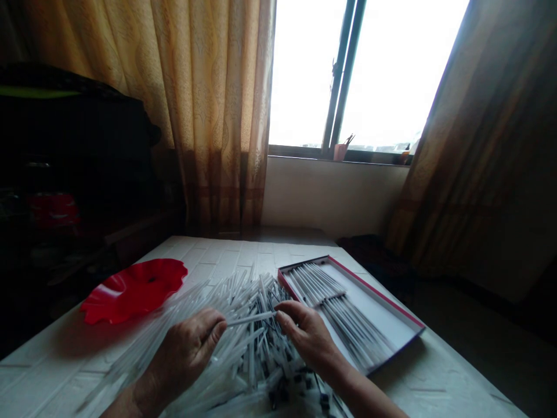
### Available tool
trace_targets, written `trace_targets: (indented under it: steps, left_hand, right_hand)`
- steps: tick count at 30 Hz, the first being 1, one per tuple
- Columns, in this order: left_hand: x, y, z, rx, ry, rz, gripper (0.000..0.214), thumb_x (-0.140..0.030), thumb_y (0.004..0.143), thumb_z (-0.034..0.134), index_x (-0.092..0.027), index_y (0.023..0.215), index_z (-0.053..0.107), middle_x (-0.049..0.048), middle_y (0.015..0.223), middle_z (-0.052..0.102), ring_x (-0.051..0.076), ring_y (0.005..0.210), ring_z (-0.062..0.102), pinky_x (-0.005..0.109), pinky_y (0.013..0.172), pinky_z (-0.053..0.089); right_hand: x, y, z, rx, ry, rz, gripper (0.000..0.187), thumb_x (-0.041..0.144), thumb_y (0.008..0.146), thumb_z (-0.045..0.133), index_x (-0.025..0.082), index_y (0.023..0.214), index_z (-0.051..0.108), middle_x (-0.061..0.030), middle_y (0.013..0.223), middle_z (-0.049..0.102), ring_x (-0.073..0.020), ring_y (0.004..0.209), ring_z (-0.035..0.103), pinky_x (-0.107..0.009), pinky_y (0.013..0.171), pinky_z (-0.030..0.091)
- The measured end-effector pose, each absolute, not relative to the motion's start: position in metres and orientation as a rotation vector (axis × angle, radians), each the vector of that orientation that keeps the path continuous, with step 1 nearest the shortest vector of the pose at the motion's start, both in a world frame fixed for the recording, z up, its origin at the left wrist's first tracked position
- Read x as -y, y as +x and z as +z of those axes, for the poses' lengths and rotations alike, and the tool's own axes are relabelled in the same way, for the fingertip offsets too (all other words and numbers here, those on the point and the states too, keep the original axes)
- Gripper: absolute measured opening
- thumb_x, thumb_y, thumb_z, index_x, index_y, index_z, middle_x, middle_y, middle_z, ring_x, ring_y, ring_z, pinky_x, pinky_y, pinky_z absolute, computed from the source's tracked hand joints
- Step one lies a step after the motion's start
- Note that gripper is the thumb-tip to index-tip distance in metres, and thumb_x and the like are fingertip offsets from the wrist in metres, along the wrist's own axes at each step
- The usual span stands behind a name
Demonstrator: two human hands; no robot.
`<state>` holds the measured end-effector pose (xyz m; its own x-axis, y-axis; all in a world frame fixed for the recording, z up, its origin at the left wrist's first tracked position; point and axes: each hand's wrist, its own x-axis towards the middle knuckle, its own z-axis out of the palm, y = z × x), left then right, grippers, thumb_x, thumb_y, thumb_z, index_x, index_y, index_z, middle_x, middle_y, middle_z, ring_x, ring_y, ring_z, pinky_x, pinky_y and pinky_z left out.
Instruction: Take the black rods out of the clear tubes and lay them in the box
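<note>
The left hand has its grip pinched on one end of a slim pale tube; the right hand pinches the other, above a loose pile. Uneven pressure could bend the tube, or a slack fingertip lose it among similar pieces. The tray, just beside the right forearm, could get knocked; the surface offers more room beyond the pile, toward the curtain.

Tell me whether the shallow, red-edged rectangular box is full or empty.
Neither; the box is part-filled: thin grey-white sticks lie along its left side, while bare white shows along its right.
</note>
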<state>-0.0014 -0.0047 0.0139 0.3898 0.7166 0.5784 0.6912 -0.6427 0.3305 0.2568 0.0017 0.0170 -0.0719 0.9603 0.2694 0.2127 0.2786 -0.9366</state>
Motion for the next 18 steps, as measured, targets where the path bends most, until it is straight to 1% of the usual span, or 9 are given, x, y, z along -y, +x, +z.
trace_targets:
  steps: [3,5,8,11,13,14,16,18]
  left_hand:
    - [0.004,0.0,0.013,-1.284,2.604,1.085,0.033,-0.038,0.102,0.038,-0.023,0.085,0.063,-0.0003,0.075,0.067,0.016,0.068,0.069,0.023,0.062,0.051]
    - [0.004,0.0,0.012,-1.28,2.61,1.082,0.033,-0.038,0.102,0.039,-0.024,0.086,0.063,-0.0003,0.076,0.067,0.016,0.068,0.069,0.023,0.062,0.051]
    - [0.003,0.0,0.011,-1.294,2.612,1.1,0.031,-0.038,0.102,0.04,-0.024,0.089,0.064,-0.0001,0.078,0.069,0.016,0.071,0.07,0.023,0.064,0.052]
    - [0.003,-0.002,0.011,-1.317,2.615,1.134,0.03,-0.039,0.102,0.041,-0.024,0.091,0.064,0.0004,0.082,0.071,0.017,0.074,0.072,0.024,0.066,0.054]
    - [0.003,-0.002,0.012,-1.331,2.622,1.157,0.029,-0.04,0.101,0.043,-0.024,0.092,0.065,0.0003,0.083,0.073,0.017,0.073,0.073,0.024,0.065,0.055]
    - [0.003,-0.002,0.012,-1.338,2.626,1.169,0.029,-0.041,0.101,0.043,-0.024,0.091,0.065,0.0002,0.083,0.074,0.017,0.073,0.074,0.024,0.064,0.055]
    - [0.003,-0.002,0.014,-1.362,2.627,1.202,0.029,-0.042,0.101,0.043,-0.024,0.092,0.065,0.0001,0.083,0.076,0.018,0.073,0.076,0.024,0.063,0.056]
    - [0.002,-0.003,0.015,-1.404,2.617,1.246,0.03,-0.044,0.101,0.043,-0.024,0.094,0.064,0.0005,0.084,0.078,0.019,0.072,0.077,0.024,0.062,0.057]
  right_hand:
    - [-0.003,0.255,0.015,1.454,-1.106,0.994,0.023,0.039,0.074,0.066,0.017,0.075,0.074,-0.0008,0.058,0.063,-0.0165,0.054,0.056,-0.029,0.053,0.044]
    - [-0.004,0.255,0.018,1.395,-1.088,1.029,0.023,0.04,0.072,0.069,0.017,0.071,0.073,0.0004,0.057,0.062,-0.0149,0.052,0.055,-0.027,0.052,0.044]
    - [-0.008,0.262,0.024,1.274,-1.071,1.039,0.029,0.046,0.069,0.074,0.017,0.069,0.071,0.0,0.06,0.064,-0.0136,0.051,0.056,-0.026,0.05,0.044]
    - [-0.02,0.281,0.029,1.104,-1.075,0.974,0.038,0.054,0.066,0.076,0.018,0.072,0.068,0.0004,0.061,0.064,-0.0124,0.048,0.054,-0.023,0.045,0.04]
    - [-0.029,0.298,0.032,0.993,-1.088,0.912,0.043,0.058,0.062,0.078,0.018,0.076,0.066,0.0017,0.059,0.062,-0.0111,0.044,0.051,-0.021,0.04,0.033]
    - [-0.033,0.306,0.033,0.952,-1.094,0.884,0.045,0.058,0.061,0.078,0.019,0.078,0.065,0.0023,0.058,0.062,-0.0107,0.043,0.05,-0.021,0.039,0.031]
    - [-0.039,0.32,0.035,0.903,-1.101,0.834,0.046,0.059,0.059,0.079,0.019,0.078,0.063,0.0032,0.056,0.061,-0.0103,0.04,0.048,-0.021,0.038,0.032]
    - [-0.042,0.327,0.035,0.896,-1.106,0.795,0.046,0.059,0.059,0.077,0.02,0.077,0.061,0.0024,0.056,0.062,-0.0109,0.04,0.049,-0.021,0.038,0.033]
